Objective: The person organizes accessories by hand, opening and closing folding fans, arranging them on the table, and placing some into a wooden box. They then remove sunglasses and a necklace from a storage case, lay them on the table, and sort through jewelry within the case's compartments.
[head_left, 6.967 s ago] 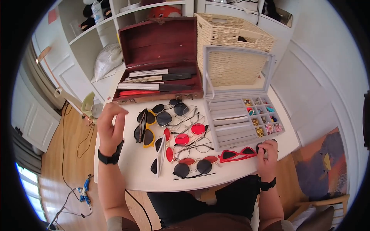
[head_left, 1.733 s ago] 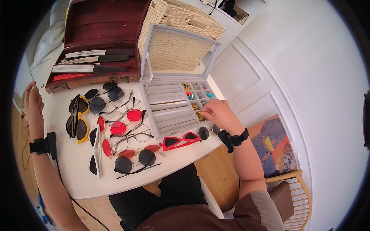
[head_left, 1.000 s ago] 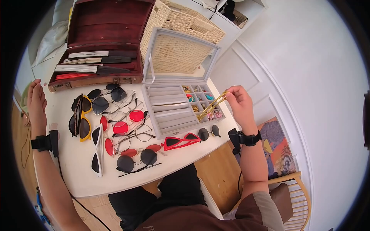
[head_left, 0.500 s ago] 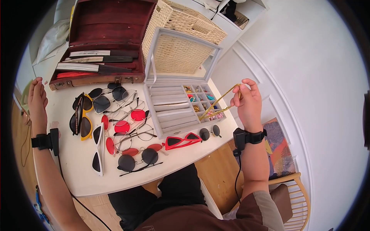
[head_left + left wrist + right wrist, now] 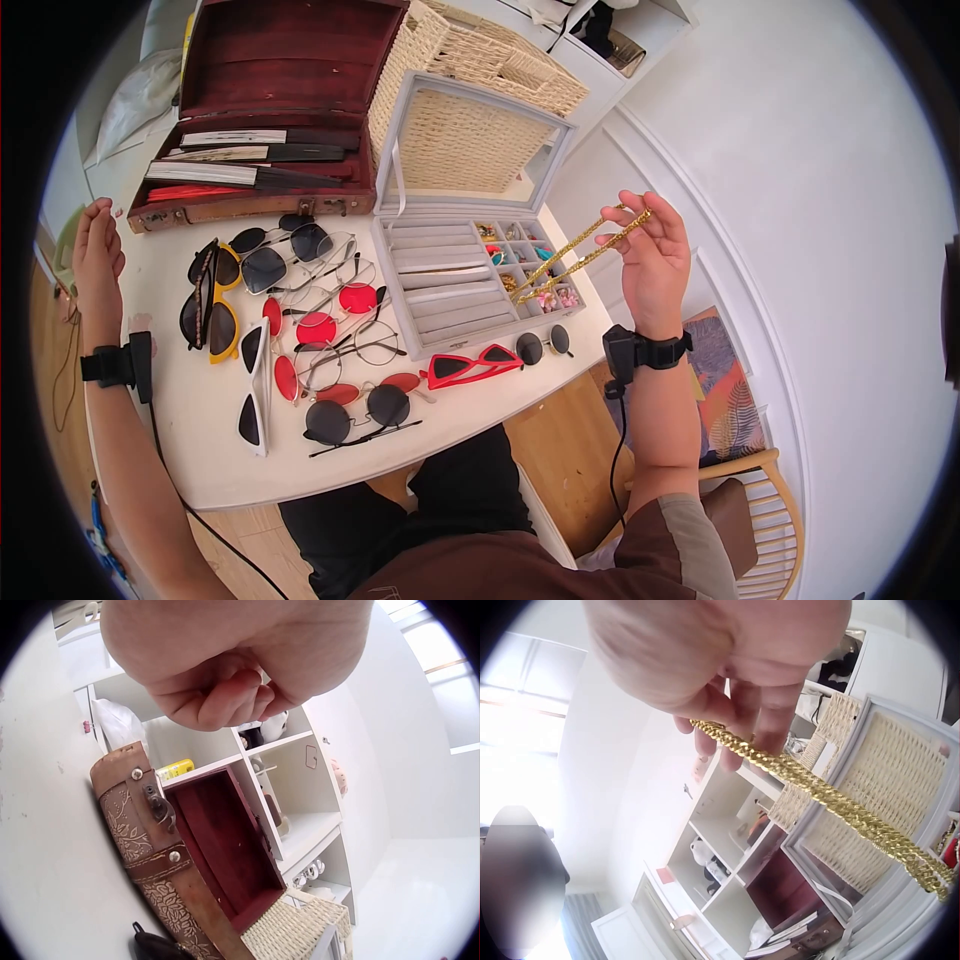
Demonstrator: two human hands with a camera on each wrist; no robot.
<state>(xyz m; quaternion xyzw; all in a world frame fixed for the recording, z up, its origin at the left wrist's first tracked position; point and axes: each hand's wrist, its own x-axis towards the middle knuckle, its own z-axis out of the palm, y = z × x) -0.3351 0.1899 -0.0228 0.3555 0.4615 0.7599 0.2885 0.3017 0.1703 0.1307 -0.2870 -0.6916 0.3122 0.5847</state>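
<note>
A: State of the right hand (image 5: 655, 265)?
B: Its thumb and fingers pinch a gold-coloured, braided metal chain (image 5: 817, 789); the other fingers are partly spread.
A: Chain position?
B: Head view, 12 at top: it slants from the hand toward 8 o'clock. Its lower end reaches the small compartments of the open grey jewellery box (image 5: 450, 346); contact there cannot be told.
A: Left hand (image 5: 97, 260)?
B: At the 9 o'clock side of the white worktop (image 5: 200, 440), fingers close together, loosely curled.

One gold chain (image 5: 826, 795), one jewellery box (image 5: 460, 343), perhaps twelve eyeglasses (image 5: 388, 405).
</note>
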